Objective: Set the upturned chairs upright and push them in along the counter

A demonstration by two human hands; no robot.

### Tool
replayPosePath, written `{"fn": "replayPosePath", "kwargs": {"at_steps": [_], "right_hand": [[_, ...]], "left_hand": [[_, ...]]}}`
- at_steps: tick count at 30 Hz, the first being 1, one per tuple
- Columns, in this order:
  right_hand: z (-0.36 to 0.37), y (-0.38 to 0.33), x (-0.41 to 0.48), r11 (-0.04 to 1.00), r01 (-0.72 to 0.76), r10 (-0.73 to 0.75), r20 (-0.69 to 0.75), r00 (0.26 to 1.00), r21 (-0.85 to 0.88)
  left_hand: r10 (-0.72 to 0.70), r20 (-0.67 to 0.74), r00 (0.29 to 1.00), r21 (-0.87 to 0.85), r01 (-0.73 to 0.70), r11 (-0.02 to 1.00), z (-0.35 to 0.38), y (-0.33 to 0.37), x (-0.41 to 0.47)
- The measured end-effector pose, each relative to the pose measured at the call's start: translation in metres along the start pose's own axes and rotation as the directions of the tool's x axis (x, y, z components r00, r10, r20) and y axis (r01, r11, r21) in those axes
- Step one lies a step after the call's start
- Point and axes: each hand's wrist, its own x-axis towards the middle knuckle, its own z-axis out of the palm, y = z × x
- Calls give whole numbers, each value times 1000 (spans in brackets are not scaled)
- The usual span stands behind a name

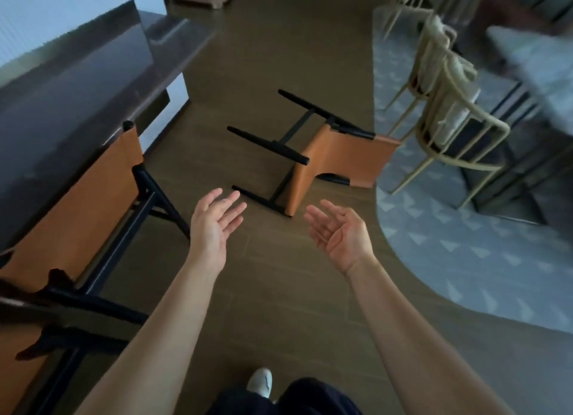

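The tipped chair lies on its side on the floor just ahead of both hands, legs pointing left toward the desk, back reaching right to the rug. The left hand and right hand are spread wide, palms up, empty; the left is nearer, just short of the closest leg tip

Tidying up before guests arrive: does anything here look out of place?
Yes. One orange chair lies on its side mid-floor, black legs pointing sideways, apart from the counter. Left hand and right hand are open.
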Motion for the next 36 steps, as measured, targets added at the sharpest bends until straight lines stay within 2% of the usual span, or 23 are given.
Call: {"fn": "replayPosePath", "kwargs": {"at_steps": [7, 14, 26, 36], "right_hand": [[-64, -44, 17, 990, 96, -80, -152, 985, 104], [-128, -111, 55, 978, 122, -83, -221, 972, 171], [-230, -272, 132, 988, 101, -75, -210, 975, 115], [-259, -339, 226, 985, 97, -59, -246, 968, 145]], "left_hand": [[-127, 131, 983, 81, 117, 990, 83, -37, 27], [-161, 216, 963, 173, 124, 977, 187, -81, 56], [-189, 198, 962, 88, 175, 981, 380, -158, 91], [-229, 189, 955, 65, 221, 973, 467, -186, 180]]}}
